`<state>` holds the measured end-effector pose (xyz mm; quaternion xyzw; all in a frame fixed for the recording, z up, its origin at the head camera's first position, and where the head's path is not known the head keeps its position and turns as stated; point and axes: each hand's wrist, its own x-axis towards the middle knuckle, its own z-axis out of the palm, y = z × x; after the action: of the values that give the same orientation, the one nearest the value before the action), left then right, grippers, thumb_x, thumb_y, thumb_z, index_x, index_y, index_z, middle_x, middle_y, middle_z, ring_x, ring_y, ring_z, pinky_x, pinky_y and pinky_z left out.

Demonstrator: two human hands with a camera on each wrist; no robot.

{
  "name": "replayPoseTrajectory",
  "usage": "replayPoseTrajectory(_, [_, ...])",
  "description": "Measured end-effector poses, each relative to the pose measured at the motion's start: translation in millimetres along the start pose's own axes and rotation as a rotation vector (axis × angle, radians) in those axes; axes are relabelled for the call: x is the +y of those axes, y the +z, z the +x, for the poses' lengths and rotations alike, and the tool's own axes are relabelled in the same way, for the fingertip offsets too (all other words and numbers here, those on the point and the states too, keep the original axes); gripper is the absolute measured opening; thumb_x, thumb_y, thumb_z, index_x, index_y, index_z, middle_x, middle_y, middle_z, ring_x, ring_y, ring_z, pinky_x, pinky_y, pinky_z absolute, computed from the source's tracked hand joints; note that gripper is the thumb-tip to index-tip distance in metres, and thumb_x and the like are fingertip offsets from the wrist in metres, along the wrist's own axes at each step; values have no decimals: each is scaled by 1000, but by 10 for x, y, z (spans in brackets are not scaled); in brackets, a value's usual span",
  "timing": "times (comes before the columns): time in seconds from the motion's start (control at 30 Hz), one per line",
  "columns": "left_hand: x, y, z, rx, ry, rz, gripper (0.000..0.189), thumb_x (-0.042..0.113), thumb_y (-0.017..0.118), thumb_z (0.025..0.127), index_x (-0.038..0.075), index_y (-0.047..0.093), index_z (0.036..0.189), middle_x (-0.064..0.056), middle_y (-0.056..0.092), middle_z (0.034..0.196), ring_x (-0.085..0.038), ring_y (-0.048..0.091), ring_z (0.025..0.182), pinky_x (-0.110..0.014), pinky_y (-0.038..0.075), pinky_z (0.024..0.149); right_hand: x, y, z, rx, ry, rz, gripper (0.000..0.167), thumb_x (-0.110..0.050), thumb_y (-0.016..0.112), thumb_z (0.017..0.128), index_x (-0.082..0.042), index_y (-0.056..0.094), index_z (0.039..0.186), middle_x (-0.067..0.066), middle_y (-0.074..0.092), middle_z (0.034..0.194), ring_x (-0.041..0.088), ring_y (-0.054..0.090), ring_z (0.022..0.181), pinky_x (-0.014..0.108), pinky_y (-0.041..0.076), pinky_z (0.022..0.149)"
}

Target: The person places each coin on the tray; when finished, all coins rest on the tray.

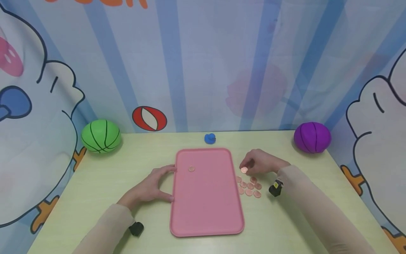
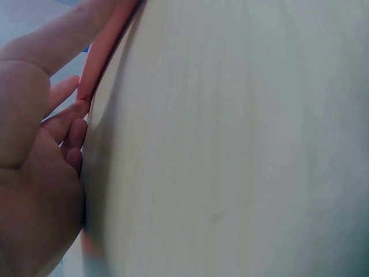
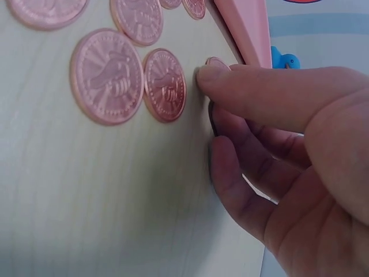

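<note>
Beige sleeves (image 1: 312, 203), hands (image 1: 264, 162) at tray (image 1: 206, 201) and thumbs-up coins (image 3: 108, 78), partial orange lettering (image 1: 111, 2)

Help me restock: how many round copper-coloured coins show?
10: one coin on the pink rectangular tray, one pinched by the right hand, eight coins clustered beside the tray; others may be hidden.

Long beige sleeves (image 1: 317, 204) — black block (image 1: 136, 229) at each wrist, yellow mark (image 1: 276, 184) on the right one

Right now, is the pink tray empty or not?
Not empty: in the head view, one coin lies inside the pink tray, toward its far left corner.
</note>
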<state>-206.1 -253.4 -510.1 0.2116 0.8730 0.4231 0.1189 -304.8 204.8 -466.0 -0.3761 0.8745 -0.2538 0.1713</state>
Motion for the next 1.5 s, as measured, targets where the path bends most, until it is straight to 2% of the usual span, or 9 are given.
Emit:
replayPoseTrajectory(0.2, [1,3,-13,-7,-35,0,105,39,99,69,24,45,158,-3,36,168,-39,23,156,-73,16,123,10,22,-2,7,25,-3,27,-6,82,87,-4,80,114,-1,76,100,6,67,87,26,59,82])
replayPoseTrajectory(0.37, [16,6,-28,-11,-63,-7,107,39,99,68,27,44,159,0,34,169,-36,21,157,-71,15,124,21,38,-17,30,3,-6,27,-7,81,88,-3,80,114,1,75,100,8,68,87,26,60,81])
replayPoseTrajectory(0.73, [-18,24,-30,-3,-20,-20,104,38,98,71,23,44,158,-4,35,168,-40,22,155,-75,15,122,-41,41,5,87,-8,16,23,-14,78,95,-8,80,117,-1,75,103,12,69,94,33,61,89])
replayPoseTrajectory(1.2, [-2,18,-27,-4,-51,-7,107,39,99,68,26,44,159,-1,34,169,-37,21,157,-71,16,124,-298,22,225,128,-8,119,27,-19,79,96,-8,79,120,0,75,108,13,69,93,36,61,89])
replayPoseTrajectory(1.5, [-2,8,-18,-3,-37,-7,106,39,98,69,25,44,159,-2,34,169,-37,22,156,-72,15,124,-437,65,431,136,-120,68,24,-17,76,98,-5,79,119,3,75,104,11,70,90,37,62,87])
